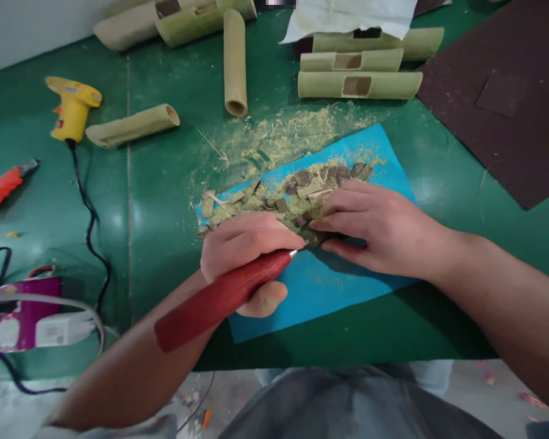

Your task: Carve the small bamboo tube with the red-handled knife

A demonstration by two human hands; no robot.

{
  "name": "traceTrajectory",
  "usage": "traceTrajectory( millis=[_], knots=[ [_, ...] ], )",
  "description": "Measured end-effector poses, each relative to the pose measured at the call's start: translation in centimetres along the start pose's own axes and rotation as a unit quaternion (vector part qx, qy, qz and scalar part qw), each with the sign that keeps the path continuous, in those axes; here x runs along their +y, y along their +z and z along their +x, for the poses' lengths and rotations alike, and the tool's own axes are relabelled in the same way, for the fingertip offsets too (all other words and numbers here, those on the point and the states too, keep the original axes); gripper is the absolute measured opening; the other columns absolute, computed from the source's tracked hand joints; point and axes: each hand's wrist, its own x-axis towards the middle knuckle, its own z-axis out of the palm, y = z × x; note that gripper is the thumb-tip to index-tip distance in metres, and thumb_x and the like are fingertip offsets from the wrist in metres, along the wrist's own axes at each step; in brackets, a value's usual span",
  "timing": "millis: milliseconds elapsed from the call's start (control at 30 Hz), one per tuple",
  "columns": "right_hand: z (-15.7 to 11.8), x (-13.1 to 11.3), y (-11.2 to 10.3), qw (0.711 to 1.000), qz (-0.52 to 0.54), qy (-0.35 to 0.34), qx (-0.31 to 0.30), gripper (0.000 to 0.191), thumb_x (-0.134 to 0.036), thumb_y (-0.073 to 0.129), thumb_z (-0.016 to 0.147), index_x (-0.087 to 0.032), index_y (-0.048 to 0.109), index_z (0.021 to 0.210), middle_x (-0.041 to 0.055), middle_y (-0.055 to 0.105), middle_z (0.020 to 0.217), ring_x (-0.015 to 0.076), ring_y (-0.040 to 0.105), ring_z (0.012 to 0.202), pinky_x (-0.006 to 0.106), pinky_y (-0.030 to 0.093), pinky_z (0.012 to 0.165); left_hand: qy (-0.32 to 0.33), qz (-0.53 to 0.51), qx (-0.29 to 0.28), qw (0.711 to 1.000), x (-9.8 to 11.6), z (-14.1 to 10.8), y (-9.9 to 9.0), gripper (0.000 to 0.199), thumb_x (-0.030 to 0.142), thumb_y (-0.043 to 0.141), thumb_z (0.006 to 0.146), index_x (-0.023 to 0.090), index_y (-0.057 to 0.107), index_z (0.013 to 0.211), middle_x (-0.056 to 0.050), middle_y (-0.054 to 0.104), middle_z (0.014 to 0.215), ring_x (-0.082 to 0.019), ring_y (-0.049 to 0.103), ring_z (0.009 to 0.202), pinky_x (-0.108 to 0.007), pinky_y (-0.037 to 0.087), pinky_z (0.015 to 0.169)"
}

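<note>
My left hand [244, 253] is wrapped round the red wooden handle [210, 299] of a tool. Its metal tip points right, toward the fingers of my right hand [366, 222]. Those fingers are bent and pressed down at a small dark piece [315, 236]; how they hold it is partly hidden. Under both hands lies a blue sheet [297, 299], tilted on the green table. Brown and greenish chips [302, 178] with yellowish shavings are heaped along the sheet's upper part, and more shavings [297, 131] spread onto the table beyond it.
Cut bamboo tubes [359, 85] lie along the back, one upright-pointing tube [235, 67] near centre. Left are another tube [135, 125], a yellow glue gun [73, 110], an orange cutter [2, 189] and a purple power strip [27, 314] with cords. A dark board [507, 103] is right.
</note>
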Motion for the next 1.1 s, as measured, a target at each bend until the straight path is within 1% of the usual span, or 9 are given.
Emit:
traceTrajectory(
  millis=[33, 100, 233, 367, 533, 700, 800, 933, 1100],
  knots=[
    [0.0, 0.0, 0.0, 1.000, -0.002, 0.002, 0.003, 0.019, -0.026, 0.058, 0.106, -0.019, 0.076, 0.109, 0.0110, 0.075, 0.107, 0.0264, 0.069, 0.102, 0.042, 0.056, 0.087, 0.007, 0.002, 0.023, 1.000, 0.4, 0.2, -0.1, 0.044, 0.066, 0.050, 0.106, 0.028, 0.073, 0.104, -0.003, 0.071, 0.072, -0.019, 0.068, 0.063, -0.036, 0.059, 0.063],
    [0.0, -0.1, 0.0, 1.000, -0.004, 0.014, 0.006, 0.017, -0.026, 0.059, 0.106, -0.020, 0.075, 0.107, 0.0102, 0.074, 0.107, 0.0261, 0.069, 0.102, 0.041, 0.056, 0.087, 0.020, 0.001, 0.031, 0.999, 0.9, 0.6, -0.3, 0.040, 0.062, 0.054, 0.106, 0.027, 0.073, 0.102, -0.002, 0.071, 0.071, -0.018, 0.067, 0.061, -0.035, 0.058, 0.062],
    [0.1, -0.2, -0.1, 1.000, -0.001, 0.024, -0.001, 0.016, -0.027, 0.062, 0.105, -0.020, 0.074, 0.098, 0.0094, 0.074, 0.101, 0.0248, 0.069, 0.095, 0.039, 0.054, 0.083, 0.042, 0.007, -0.017, 0.999, 0.8, 1.1, -0.5, 0.027, 0.051, 0.061, 0.106, 0.026, 0.070, 0.103, -0.002, 0.073, 0.072, -0.017, 0.068, 0.061, -0.032, 0.057, 0.060],
    [0.1, -0.1, -0.3, 1.000, 0.000, 0.022, 0.000, 0.017, -0.027, 0.062, 0.105, -0.018, 0.075, 0.097, 0.0107, 0.074, 0.099, 0.0257, 0.068, 0.093, 0.040, 0.053, 0.081, 0.076, 0.013, -0.002, 0.997, 0.3, 1.3, -0.2, 0.021, 0.044, 0.066, 0.103, 0.024, 0.070, 0.103, 0.001, 0.072, 0.070, -0.014, 0.066, 0.060, -0.028, 0.056, 0.059],
    [0.3, -0.1, -0.2, 1.000, 0.007, 0.026, -0.004, 0.016, -0.026, 0.063, 0.103, -0.019, 0.075, 0.096, 0.0104, 0.074, 0.099, 0.0254, 0.068, 0.094, 0.038, 0.051, 0.080, 0.080, 0.010, 0.007, 0.997, 0.0, 1.2, 0.1, 0.018, 0.040, 0.068, 0.102, 0.022, 0.071, 0.101, 0.000, 0.073, 0.072, -0.014, 0.067, 0.060, -0.028, 0.057, 0.060],
    [0.2, -0.1, -0.1, 1.000, -0.001, 0.027, 0.004, 0.015, -0.025, 0.064, 0.102, -0.019, 0.075, 0.095, 0.0098, 0.074, 0.098, 0.0255, 0.068, 0.093, 0.038, 0.050, 0.079, 0.095, -0.005, -0.025, 0.995, -0.3, 1.5, -0.1, 0.008, 0.028, 0.073, 0.097, 0.023, 0.071, 0.103, -0.003, 0.079, 0.086, -0.015, 0.074, 0.072, -0.027, 0.062, 0.065],
    [0.2, -0.1, 0.1, 0.999, 0.002, 0.033, 0.007, 0.014, -0.026, 0.064, 0.102, -0.020, 0.074, 0.094, 0.0088, 0.074, 0.097, 0.0246, 0.068, 0.092, 0.038, 0.050, 0.079, 0.104, -0.010, -0.028, 0.994, -0.3, 1.7, 0.0, 0.011, 0.022, 0.077, 0.093, 0.022, 0.071, 0.102, -0.004, 0.080, 0.092, -0.014, 0.076, 0.077, -0.024, 0.064, 0.068],
    [0.2, 0.0, 0.2, 1.000, 0.002, 0.026, 0.011, 0.017, -0.027, 0.063, 0.103, -0.020, 0.073, 0.091, 0.0084, 0.073, 0.096, 0.0242, 0.066, 0.091, 0.038, 0.051, 0.078, 0.088, -0.008, -0.022, 0.996, 0.1, 1.7, 0.2, 0.010, 0.016, 0.075, 0.093, 0.022, 0.070, 0.100, -0.002, 0.079, 0.092, -0.012, 0.075, 0.077, -0.023, 0.063, 0.069],
    [0.3, -0.2, -0.1, 0.999, 0.016, 0.042, 0.002, 0.018, -0.025, 0.061, 0.104, -0.022, 0.073, 0.091, 0.0080, 0.072, 0.096, 0.0247, 0.067, 0.092, 0.038, 0.051, 0.079, 0.066, 0.010, 0.012, 0.998, 0.6, 1.6, 0.2, 0.014, 0.009, 0.068, 0.087, 0.022, 0.066, 0.088, 0.001, 0.073, 0.079, -0.011, 0.067, 0.064, -0.026, 0.057, 0.061]
  ],
)
